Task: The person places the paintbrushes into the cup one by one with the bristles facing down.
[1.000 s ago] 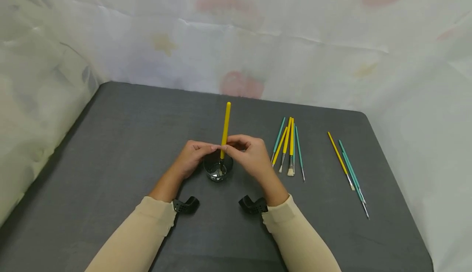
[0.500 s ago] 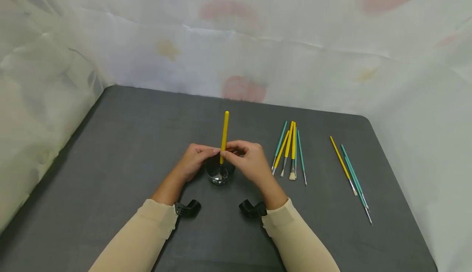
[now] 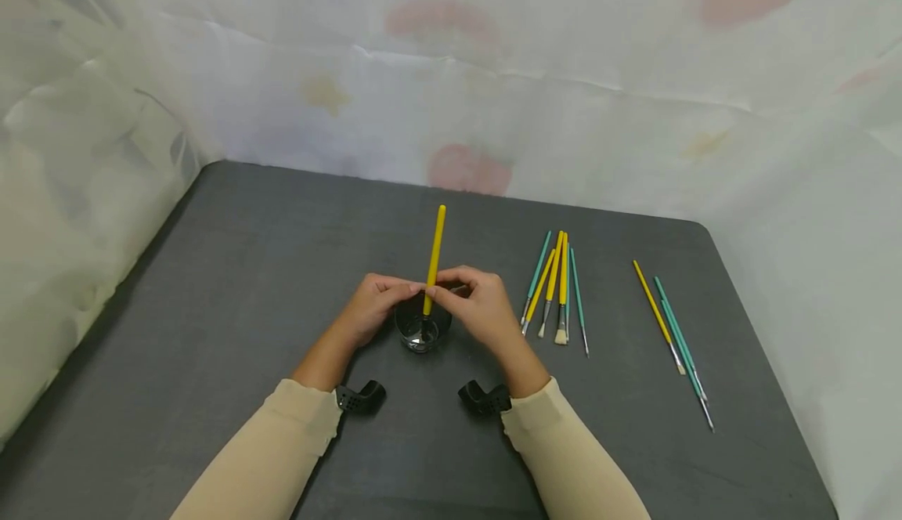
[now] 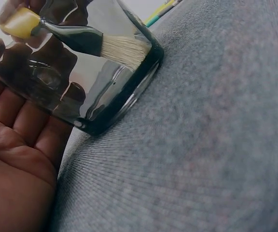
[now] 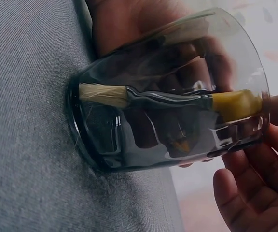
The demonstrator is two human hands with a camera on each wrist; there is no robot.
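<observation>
A yellow-handled brush (image 3: pixel 434 258) stands almost upright in a small clear glass (image 3: pixel 421 330), its handle leaning slightly away from the person. Seen through the glass wall in the wrist views, it has a dark ferrule and pale, flat bristles (image 5: pixel 103 95) whose tips rest on the glass's bottom. The right hand (image 3: pixel 479 310) pinches the handle just above the glass rim, so its grip is closed on the brush. The left hand (image 3: pixel 369 308) curls round the far-left side of the glass, fingertips meeting the brush; its grip steadies the glass.

The glass sits on a dark grey, cloth-covered worktop (image 3: pixel 211 285). Right of the glass lies a bundle of teal and yellow brushes (image 3: pixel 555 285); further right, three more brushes (image 3: pixel 672 332). A pale, faintly patterned sheet (image 3: pixel 564 74) hangs behind and beside the worktop.
</observation>
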